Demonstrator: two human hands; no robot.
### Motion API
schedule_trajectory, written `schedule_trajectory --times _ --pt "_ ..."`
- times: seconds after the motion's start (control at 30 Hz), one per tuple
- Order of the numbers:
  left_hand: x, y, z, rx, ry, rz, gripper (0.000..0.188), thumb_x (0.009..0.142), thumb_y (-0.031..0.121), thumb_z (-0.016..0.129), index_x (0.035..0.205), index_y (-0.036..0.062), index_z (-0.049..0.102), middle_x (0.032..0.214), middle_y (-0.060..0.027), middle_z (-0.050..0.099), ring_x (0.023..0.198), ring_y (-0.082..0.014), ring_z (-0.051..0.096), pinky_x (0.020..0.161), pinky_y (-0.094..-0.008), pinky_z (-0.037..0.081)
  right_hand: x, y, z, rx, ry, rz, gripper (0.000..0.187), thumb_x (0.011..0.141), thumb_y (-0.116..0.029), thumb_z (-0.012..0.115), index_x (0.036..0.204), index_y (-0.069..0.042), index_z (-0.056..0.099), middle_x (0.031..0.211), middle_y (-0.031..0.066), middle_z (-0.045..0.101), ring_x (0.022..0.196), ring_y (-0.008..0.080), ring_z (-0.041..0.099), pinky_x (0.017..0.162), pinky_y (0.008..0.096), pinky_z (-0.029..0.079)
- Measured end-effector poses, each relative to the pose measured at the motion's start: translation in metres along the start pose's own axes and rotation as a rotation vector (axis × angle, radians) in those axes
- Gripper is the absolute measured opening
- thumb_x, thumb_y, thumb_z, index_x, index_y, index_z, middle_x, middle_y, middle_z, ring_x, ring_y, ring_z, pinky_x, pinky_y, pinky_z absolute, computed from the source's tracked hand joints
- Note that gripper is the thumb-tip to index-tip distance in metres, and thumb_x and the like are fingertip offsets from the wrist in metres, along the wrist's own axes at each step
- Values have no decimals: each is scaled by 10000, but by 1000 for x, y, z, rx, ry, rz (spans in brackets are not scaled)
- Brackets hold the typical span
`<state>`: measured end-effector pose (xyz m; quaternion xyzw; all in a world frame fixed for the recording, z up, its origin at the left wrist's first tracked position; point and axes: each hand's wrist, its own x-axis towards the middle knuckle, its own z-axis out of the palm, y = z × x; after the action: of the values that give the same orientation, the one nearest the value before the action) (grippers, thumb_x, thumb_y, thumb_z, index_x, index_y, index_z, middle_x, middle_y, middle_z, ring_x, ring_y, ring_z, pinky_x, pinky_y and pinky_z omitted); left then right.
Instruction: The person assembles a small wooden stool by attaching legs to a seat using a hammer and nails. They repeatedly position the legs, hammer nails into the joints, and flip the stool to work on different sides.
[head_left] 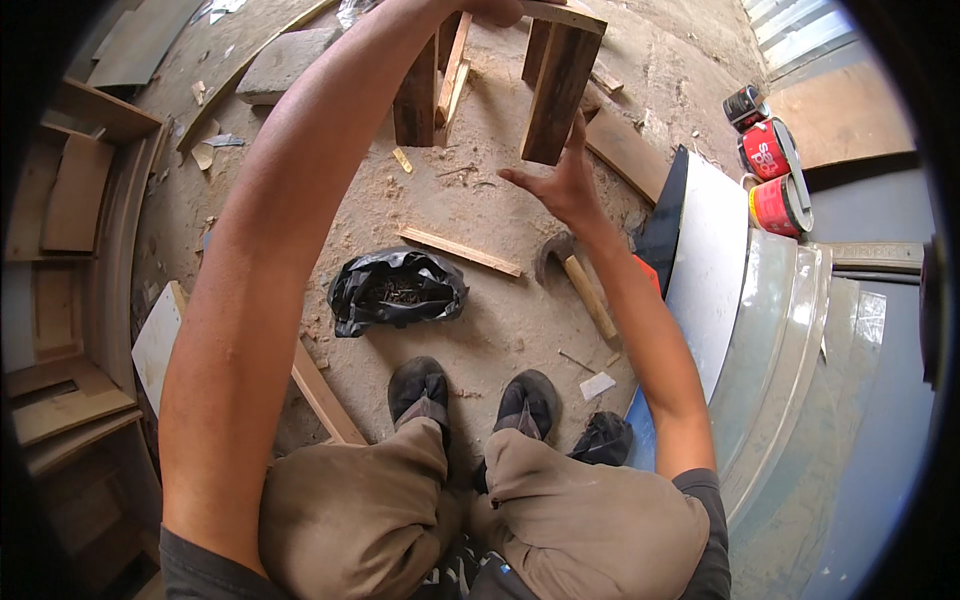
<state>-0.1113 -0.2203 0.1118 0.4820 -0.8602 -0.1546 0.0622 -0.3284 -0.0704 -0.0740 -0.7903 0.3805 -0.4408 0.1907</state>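
At the top edge, my left hand [494, 11] is partly cut off by the picture; it looks closed on the upper part of a wooden frame [565, 85]. The frame is of dark, rough boards with leg-like pieces pointing toward me. Close by the lower end of its right-hand leg is my right hand [568, 187], thumb stretched out to the left and fingers reaching up beside the board. Whether those fingers touch the wood is hard to tell. Below the right hand lies a claw hammer [588, 294] with a wooden handle.
A black plastic bag [398, 290] of dark nails lies open before my feet, near a thin wood strip [460, 250]. Red tins [778, 205] and leaning sheets [770, 330] line the right side. Wooden cabinet frames [90, 300] stand left; a stone block [288, 65] lies farther off.
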Motion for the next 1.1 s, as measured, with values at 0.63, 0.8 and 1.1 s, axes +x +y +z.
schedule_trajectory --times 0.63,0.8,1.1 --pt "-162 15 179 -560 720 -515 1087 713 347 879 1475 24 176 1326 -263 528 1185 -359 591 971 -442 506 25 -21 15 -12 134 477 726 781 -221 776 1284 33 317 1045 308 625 974 476 648 848 500 514" --pt "-159 7 179 -464 767 -539 912 694 263 830 1362 28 255 1097 -191 584 1008 -331 634 920 -428 519 29 -26 16 37 161 380 674 777 -177 763 1251 25 330 1020 284 617 944 436 654 832 473 515" --pt "-159 14 164 -481 729 -540 894 682 276 819 1345 33 271 1080 -168 629 978 -310 652 898 -401 529 30 -15 13 99 139 340 675 784 -173 743 1279 0 318 1028 262 597 933 409 649 838 463 511"
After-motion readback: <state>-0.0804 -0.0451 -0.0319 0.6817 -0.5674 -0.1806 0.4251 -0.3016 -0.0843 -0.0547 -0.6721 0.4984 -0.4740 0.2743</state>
